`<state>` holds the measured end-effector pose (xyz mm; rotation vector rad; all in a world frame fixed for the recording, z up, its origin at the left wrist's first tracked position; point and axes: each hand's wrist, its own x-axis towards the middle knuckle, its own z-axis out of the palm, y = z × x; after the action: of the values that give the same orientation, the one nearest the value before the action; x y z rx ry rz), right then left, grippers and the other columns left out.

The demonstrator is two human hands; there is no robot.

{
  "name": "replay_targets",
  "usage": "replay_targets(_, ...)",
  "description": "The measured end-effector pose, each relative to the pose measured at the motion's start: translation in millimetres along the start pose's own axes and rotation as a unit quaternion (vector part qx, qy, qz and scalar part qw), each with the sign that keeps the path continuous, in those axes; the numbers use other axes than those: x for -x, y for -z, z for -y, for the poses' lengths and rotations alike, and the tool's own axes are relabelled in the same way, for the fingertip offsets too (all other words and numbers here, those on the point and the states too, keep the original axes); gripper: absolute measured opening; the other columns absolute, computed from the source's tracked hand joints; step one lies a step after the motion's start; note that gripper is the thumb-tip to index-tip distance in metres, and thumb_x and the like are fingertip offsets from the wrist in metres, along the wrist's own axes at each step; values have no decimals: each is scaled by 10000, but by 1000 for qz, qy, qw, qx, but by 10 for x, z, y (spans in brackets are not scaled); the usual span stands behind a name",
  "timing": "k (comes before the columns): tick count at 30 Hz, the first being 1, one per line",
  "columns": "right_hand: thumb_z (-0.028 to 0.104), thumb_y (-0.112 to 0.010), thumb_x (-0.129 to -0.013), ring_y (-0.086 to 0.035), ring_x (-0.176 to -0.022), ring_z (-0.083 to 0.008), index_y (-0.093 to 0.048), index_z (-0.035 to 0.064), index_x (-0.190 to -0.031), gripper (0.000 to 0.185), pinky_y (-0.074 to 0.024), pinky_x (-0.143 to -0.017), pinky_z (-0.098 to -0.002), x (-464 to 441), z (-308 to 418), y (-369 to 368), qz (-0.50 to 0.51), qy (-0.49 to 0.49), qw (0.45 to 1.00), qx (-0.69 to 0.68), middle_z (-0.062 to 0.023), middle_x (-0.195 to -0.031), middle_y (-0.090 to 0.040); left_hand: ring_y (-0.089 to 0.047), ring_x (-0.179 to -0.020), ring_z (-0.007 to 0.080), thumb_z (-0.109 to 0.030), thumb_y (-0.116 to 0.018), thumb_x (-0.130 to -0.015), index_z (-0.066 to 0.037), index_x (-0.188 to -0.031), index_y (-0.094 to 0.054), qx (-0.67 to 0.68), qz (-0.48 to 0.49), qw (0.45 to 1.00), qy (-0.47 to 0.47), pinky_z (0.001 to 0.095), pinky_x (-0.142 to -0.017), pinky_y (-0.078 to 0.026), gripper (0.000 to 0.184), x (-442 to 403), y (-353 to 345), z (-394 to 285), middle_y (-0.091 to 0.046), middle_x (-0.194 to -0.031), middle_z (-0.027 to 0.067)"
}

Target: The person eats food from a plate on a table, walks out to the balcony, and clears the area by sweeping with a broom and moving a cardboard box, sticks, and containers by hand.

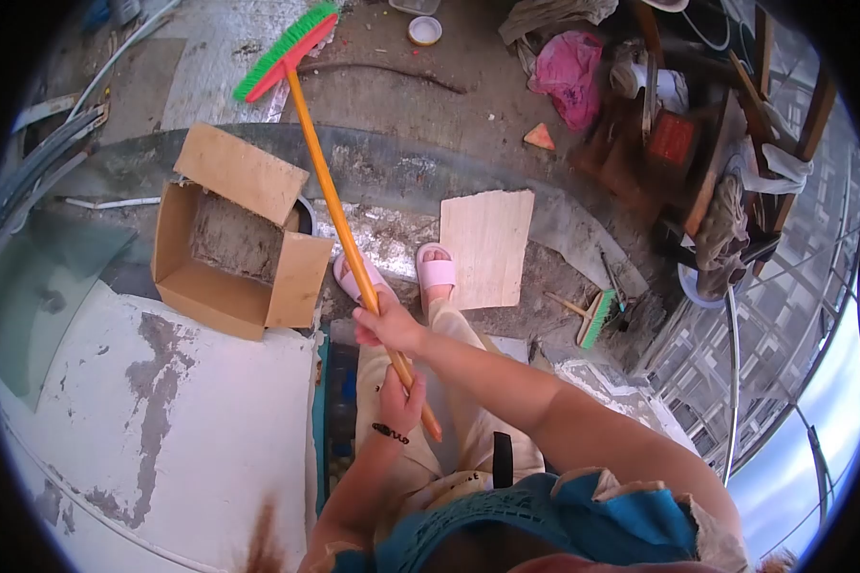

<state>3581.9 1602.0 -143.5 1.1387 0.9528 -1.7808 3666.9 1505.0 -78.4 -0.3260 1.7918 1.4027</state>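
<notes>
A broom (317,148) with a red head, green bristles and an orange wooden handle slants across the middle of the head view. My right hand (392,328) is wrapped round the handle's middle. Lower down, near the handle's end, my left hand (400,403), with a dark bracelet at the wrist, also grips it. The broom's head (288,54) is raised at the top left, bristles facing up and away from me. Below the handle, to the left, stands an open cardboard box (205,301) with dirt inside.
A pale board (487,250) lies by my right foot. Farther right are a small green brush (596,320), a pink plastic bag (569,78) and cluttered wooden furniture (702,153). A peeling white slab (210,411) is on my left. A stick (387,70) lies ahead.
</notes>
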Motion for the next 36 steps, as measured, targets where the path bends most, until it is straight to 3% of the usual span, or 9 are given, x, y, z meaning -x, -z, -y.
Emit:
replay_targets(3, 336, -512, -860, -606, -731, -318, -496, 21, -1012, 350, -471, -648, -390, -31, 64, 234, -198, 180, 911, 314, -176, -803, -599, -559, -769, 295, -211, -559, -792, -4, -1012, -486, -76, 93, 988, -97, 402, -713, -425, 310, -24, 45, -142, -588, -822, 135)
replay_targets(5, 335, -419, -885, -569, -772, -418, -461, -12, -993, 366, -454, -681, -462, 223, 357, 490, -212, 153, 893, 367, -277, -815, -574, -528, -885, 304, -245, -575, -774, -7, -1057, -477, -218, 76, 963, -138, 419, -787, -398, 382, 73, 128, -140, -578, -924, 135)
replay_targets(9, 374, -405, -889, -559, -815, -412, -493, 12, -977, 382, -438, -710, -462, 718, 576, 1086, -235, 145, 871, 407, -250, -831, -583, -429, -1077, 328, -323, -616, -718, -34, -1096, -484, -555, -13, 830, -51, 433, -879, -364, 494, 434, 179, -125, -507, -1125, 139)
replay_targets(15, 418, -425, -880, -541, -864, -402, -510, -1, -938, 432, -423, -730, -443, 1814, -307, 1959, -266, -19, 885, 381, -254, -881, -565, -389, -1120, 330, -344, -624, -687, -76, -1123, -494, -441, 23, 894, 76, 403, -898, -382, 528, 424, 205, 310, -466, -1166, 134)
replay_targets(18, 355, -429, -901, -538, -657, -279, -497, 7, -851, 359, -424, -616, -390, 2596, -704, 2106, -319, -28, 833, 450, -160, -684, -538, -407, -1097, 324, -339, -612, -690, -77, -1104, -508, -459, 19, 886, 68, 392, -881, -398, 501, 392, 177, 281, -481, -1135, 124)
replay_targets(21, 339, -425, -905, -530, -630, -275, -498, 9, -837, 345, -419, -586, -383, 3026, -462, 1853, -303, -63, 869, 386, -156, -667, -529, -444, -1056, 309, -324, -615, -690, -76, -1037, -553, -465, 22, 880, 98, 386, -877, -399, 431, 314, 154, 140, -513, -1103, 110)
replay_targets(24, 358, -424, -896, -543, -737, -412, -489, 18, -873, 347, -413, -624, -447, 2655, -253, 1784, -285, 54, 864, 413, -241, -751, -555, -444, -1060, 300, -324, -602, -694, -92, -1030, -562, -469, 38, 877, 98, 382, -871, -409, 410, 270, 160, 127, -515, -1102, 99)
replay_targets(30, 353, -423, -883, -550, -830, -414, -505, 12, -927, 353, -429, -711, -476, 435, 1010, 1097, -237, 228, 828, 455, -253, -842, -580, -463, -1021, 282, -319, -615, -672, -107, -970, -578, -471, 17, 881, 46, 384, -831, -423, 368, 286, 224, 203, -536, -1034, 75)
replay_targets(36, 373, -435, -873, -576, -821, -376, -488, 38, -967, 352, -451, -715, -468, 77, 1255, 937, -280, 156, 803, 502, -194, -875, -609, -460, -1030, 281, -316, -612, -680, -106, -971, -579, -457, 21, 888, 42, 375, -849, -413, 360, 330, 254, 287, -533, -1045, 77)
